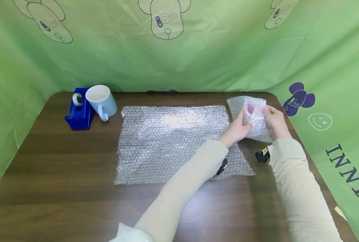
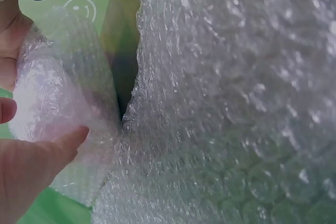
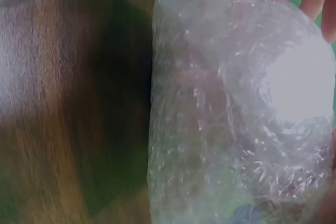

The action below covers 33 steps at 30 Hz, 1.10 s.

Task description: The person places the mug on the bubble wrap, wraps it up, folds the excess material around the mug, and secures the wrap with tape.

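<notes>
At the back right of the table, a pink cup (image 1: 250, 108) is wrapped in bubble wrap, with its rounded opening showing pink. My left hand (image 1: 239, 127) grips the bundle from its near left side, the thumb lying along the wrap. On the right side, my right hand (image 1: 274, 121) holds the wrap with its fingers. The left wrist view shows the cloudy bundle (image 2: 47, 95) between both hands. Clear layers of the bundle (image 3: 205, 103) fill much of the right wrist view, and the cup inside is blurred.
A large bubble wrap sheet (image 1: 167, 144) lies flat mid-table, its right part under the left forearm. Far left stand a light blue mug (image 1: 105, 104) and a blue tape dispenser (image 1: 81, 116) with a tape roll. Green printed cloth (image 1: 197, 60) hangs around the wooden table (image 1: 76, 201).
</notes>
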Each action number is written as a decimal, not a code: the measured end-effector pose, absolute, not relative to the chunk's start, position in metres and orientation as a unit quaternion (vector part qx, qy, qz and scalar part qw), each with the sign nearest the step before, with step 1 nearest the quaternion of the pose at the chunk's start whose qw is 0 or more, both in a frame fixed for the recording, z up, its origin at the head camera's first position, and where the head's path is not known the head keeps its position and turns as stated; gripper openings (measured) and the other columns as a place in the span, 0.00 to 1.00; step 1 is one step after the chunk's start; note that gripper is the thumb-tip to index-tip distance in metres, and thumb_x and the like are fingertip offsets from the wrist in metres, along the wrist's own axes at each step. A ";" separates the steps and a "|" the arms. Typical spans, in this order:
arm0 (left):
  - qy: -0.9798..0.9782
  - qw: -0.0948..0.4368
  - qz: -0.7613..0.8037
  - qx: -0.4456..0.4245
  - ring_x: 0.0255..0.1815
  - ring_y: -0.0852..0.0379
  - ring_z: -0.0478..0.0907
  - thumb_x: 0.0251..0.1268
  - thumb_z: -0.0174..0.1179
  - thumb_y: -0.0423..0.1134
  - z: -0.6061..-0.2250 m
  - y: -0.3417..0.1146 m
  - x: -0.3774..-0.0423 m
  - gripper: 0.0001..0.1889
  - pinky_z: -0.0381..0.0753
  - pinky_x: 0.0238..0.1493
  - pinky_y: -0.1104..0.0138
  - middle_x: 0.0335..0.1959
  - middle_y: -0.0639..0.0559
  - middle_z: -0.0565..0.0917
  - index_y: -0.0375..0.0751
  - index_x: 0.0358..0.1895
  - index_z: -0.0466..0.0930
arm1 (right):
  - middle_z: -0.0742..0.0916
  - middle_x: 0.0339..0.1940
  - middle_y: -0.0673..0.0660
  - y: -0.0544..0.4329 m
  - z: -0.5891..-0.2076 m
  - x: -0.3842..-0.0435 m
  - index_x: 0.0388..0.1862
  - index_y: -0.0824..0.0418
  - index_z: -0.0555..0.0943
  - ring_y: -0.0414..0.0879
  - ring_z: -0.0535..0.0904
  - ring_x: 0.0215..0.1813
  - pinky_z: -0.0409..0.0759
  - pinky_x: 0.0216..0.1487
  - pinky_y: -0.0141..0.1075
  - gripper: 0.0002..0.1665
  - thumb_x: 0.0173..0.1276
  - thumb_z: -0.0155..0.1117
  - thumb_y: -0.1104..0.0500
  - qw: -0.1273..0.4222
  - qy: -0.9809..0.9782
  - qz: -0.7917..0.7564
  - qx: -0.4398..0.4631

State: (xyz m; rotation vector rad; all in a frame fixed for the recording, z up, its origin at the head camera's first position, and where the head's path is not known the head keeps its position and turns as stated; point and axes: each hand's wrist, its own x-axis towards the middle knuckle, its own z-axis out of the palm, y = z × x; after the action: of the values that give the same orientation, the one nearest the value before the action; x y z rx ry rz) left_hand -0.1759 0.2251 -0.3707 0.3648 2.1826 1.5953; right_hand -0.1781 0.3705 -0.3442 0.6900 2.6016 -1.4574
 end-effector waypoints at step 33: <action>0.773 0.007 0.635 0.015 0.42 0.59 0.80 0.71 0.48 0.34 -0.345 0.100 -0.225 0.18 0.66 0.20 0.78 0.56 0.49 0.82 0.40 0.61 0.74 | 0.59 0.74 0.72 0.340 -0.319 -0.149 0.73 0.70 0.56 0.66 0.52 0.76 0.48 0.77 0.54 0.33 0.74 0.39 0.54 -0.111 0.914 -0.368 0.133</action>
State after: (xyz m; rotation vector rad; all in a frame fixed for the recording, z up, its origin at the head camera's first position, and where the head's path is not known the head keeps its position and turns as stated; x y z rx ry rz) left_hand -0.2253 0.0996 -0.3445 0.0457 2.4158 1.9849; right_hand -0.1492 0.3399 -0.3194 0.4511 3.0935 -1.2448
